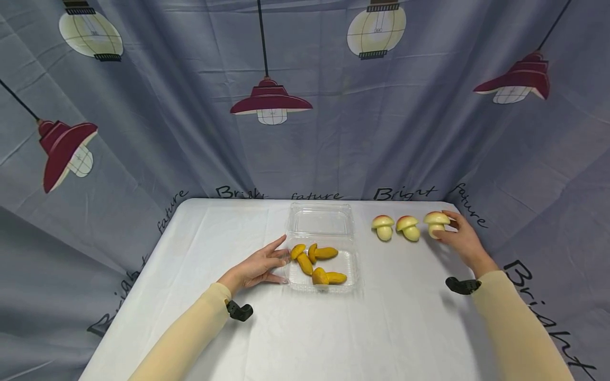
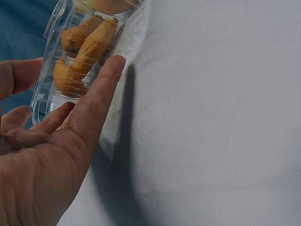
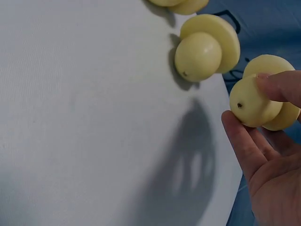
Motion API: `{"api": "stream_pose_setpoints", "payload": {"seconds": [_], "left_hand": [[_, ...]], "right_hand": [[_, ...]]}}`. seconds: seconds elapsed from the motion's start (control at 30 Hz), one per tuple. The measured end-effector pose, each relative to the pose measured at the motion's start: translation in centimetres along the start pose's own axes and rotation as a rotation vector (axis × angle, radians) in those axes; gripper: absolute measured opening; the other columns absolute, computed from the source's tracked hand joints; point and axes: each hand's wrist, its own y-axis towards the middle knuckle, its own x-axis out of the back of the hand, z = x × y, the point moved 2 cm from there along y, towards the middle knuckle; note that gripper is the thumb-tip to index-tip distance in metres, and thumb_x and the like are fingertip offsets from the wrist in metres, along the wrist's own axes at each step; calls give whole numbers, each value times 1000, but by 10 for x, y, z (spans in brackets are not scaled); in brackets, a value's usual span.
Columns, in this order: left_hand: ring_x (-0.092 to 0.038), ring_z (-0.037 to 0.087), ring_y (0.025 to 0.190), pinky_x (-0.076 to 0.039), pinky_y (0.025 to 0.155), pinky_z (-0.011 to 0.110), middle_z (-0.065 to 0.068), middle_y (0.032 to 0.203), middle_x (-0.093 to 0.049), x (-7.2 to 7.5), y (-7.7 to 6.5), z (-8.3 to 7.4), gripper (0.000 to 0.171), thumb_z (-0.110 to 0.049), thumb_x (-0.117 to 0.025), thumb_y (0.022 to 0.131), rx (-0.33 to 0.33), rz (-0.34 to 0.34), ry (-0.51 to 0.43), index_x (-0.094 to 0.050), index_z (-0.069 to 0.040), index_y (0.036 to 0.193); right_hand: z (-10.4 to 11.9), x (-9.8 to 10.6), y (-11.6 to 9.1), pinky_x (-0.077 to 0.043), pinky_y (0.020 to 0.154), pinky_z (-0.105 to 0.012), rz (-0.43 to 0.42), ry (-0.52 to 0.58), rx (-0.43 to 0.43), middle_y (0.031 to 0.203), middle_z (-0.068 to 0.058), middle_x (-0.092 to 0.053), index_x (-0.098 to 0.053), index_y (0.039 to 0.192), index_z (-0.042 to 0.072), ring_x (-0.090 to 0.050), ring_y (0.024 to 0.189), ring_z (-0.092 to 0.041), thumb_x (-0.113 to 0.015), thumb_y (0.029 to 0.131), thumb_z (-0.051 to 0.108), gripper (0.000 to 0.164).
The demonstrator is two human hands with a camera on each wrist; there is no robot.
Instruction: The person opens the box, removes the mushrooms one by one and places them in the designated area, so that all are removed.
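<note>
A clear plastic clamshell box (image 1: 292, 284) lies with its lid (image 1: 320, 218) folded back. Inside it are three orange-yellow toy mushrooms (image 1: 305, 263). My left hand (image 1: 259, 265) rests at the box's left side, fingers extended along the wall; in the left wrist view the index fingertip (image 2: 117, 61) is by the box's lower edge. At the right, my right hand (image 1: 463, 241) pinches a pale yellow toy mushroom (image 1: 435, 222) with a reddish cap top, thumb (image 3: 277, 87) on its stem. The hand's shadow falls apart from it on the table, so the mushroom appears raised.
Two similar pale mushrooms, one nearer the box (image 1: 383, 227) and one beside the held one (image 1: 408, 228), lie on the white-covered table (image 1: 391, 328). A grey curtain (image 1: 314, 153) with printed lamps hangs behind and around the table.
</note>
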Motion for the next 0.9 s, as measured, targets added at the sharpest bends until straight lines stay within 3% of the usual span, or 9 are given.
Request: {"api": "stream_pose_setpoints", "payload": {"seconds": [0.23,0.43,0.67,0.9], "left_hand": [[-25,42,150,-59,92,51,18,170,-7,1,0,0,84,2,-52,104,0,0,-6,-8,-33,166],[-24,42,150,-59,93,51,18,170,-7,1,0,0,85,1,-54,103,1,1,-10,-8,-33,166],[-24,43,150,-59,92,50,18,170,-6,-1,0,-1,85,1,-53,103,1,1,-3,-6,-32,167],[-25,43,150,-59,92,50,19,170,-6,-1,-1,-1,86,1,-54,103,-2,2,-6,-7,-32,167]], "right_hand": [[-12,0,2,-59,79,-20,-39,-44,-47,156,-39,-23,-13,162,-1,-51,118,-36,-68,99,9,85],[-22,1,9,-59,78,-22,-65,-73,-82,157,-38,-24,-14,162,-1,-49,122,-39,-67,97,5,84],[-24,-3,16,-52,66,-11,-118,-81,-136,160,-36,-21,-17,162,0,-36,135,-48,-68,93,2,86],[-24,-6,20,-54,88,-36,-127,-152,-131,159,-36,-23,-18,162,0,-34,138,-49,-65,94,2,83]]}}
